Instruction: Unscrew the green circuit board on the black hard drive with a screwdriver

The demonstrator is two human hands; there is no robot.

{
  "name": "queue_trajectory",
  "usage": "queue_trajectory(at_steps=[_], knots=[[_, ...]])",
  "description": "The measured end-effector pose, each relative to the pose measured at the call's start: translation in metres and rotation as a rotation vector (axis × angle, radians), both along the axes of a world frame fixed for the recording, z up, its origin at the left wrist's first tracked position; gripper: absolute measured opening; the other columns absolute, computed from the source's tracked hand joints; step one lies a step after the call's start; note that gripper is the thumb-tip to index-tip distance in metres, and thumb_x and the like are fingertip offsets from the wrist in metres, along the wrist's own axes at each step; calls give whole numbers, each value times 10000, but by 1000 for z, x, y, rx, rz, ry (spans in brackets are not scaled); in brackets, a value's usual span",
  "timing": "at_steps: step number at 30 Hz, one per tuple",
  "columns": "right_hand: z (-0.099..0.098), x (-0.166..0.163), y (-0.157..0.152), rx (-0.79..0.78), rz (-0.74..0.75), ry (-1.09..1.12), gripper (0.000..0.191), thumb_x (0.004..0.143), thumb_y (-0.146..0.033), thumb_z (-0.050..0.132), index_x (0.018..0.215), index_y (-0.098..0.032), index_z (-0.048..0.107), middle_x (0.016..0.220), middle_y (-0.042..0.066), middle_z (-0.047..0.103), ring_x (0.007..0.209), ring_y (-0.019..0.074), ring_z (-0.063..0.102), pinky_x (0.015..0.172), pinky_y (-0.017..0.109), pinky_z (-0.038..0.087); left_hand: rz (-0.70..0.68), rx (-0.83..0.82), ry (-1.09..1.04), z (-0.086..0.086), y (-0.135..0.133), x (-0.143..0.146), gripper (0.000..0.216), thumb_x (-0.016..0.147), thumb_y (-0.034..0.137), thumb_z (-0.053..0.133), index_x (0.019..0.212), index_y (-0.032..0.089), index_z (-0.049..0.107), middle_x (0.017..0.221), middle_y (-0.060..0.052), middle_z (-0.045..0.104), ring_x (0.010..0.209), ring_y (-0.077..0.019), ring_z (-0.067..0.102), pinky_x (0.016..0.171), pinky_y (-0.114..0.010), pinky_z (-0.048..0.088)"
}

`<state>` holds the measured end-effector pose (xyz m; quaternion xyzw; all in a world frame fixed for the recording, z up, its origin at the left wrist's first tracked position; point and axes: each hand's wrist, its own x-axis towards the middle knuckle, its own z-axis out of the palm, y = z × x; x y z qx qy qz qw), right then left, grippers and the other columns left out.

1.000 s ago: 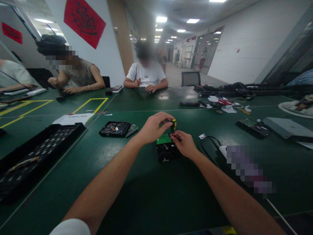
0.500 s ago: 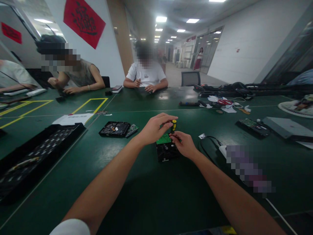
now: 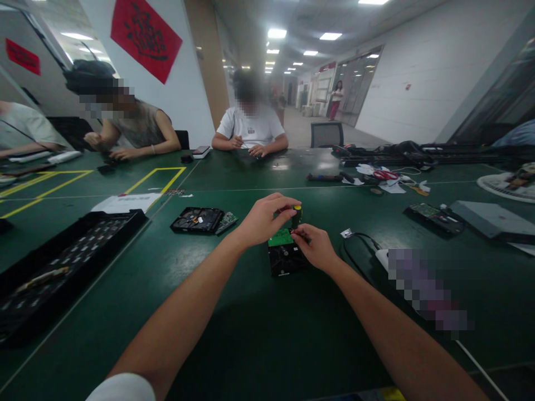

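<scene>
A black hard drive (image 3: 285, 260) with a green circuit board (image 3: 281, 238) on its upper face lies on the green table before me. Above its far right part stands a short screwdriver (image 3: 297, 214) with a black and yellow handle, upright. My left hand (image 3: 270, 218) pinches that handle between thumb and fingers from the left. Lower down, my right hand (image 3: 314, 240) is closed near the bottom of the screwdriver, fingertips pressed together by the board. Whether they grip the shaft or something small there is hidden. The screwdriver's tip is also out of sight.
Left stand an opened hard drive (image 3: 197, 220), a loose circuit board (image 3: 227, 221) and a long black tray (image 3: 67, 267). On the right lie a power strip (image 3: 412, 284) with a cable, another drive (image 3: 434, 217) and a grey metal box (image 3: 495, 220). People sit across the table.
The screwdriver handle has turned a little in my left fingers; its yellow marks show differently. Both hands stay in nearly the same place.
</scene>
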<state>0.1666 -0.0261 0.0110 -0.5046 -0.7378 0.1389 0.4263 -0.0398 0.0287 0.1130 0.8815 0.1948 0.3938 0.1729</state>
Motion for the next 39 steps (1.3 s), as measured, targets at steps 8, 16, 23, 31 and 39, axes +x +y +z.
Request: queue_trajectory(at_steps=[8, 16, 23, 31, 39], knots=[[2, -1, -1, 32, 18, -10, 84, 958, -240, 598, 939, -227, 679, 939, 52, 752, 861, 216, 709, 807, 342, 529, 40, -46, -51, -3, 1, 1, 140, 979, 245, 637, 1088, 197, 711, 1005, -54, 725, 890, -174, 682, 815, -321, 570], [2, 0, 0, 12, 28, -31, 126, 964, -179, 558, 949, -223, 675, 940, 46, 752, 845, 202, 714, 779, 317, 524, -36, -47, -63, -4, 1, 2, 303, 993, 164, 568, 1281, 212, 645, 1229, -80, 710, 1069, -190, 692, 942, -359, 575], [0, 0, 0, 16, 29, -20, 116, 978, -222, 569, 996, -224, 683, 997, 61, 761, 892, 214, 720, 820, 344, 537, -87, 20, -8, -2, 2, 0, 316, 1011, 136, 517, 1257, 228, 693, 1207, -69, 737, 1134, -202, 683, 1029, -397, 536], [0, -2, 0, 7, -52, -20, 80, 944, -312, 653, 952, -236, 677, 903, 28, 740, 808, 195, 694, 723, 315, 525, -22, -47, -27, -2, 0, 1, 247, 974, 252, 655, 1211, 224, 720, 1115, -75, 723, 965, -187, 696, 864, -337, 589], [-3, 0, 2, 37, -20, -23, 113, 971, -267, 604, 997, -234, 709, 971, 53, 763, 883, 221, 721, 824, 355, 551, -57, -41, -12, -3, 1, 1, 324, 982, 189, 603, 1296, 226, 671, 1211, -86, 697, 1094, -200, 672, 911, -346, 588]])
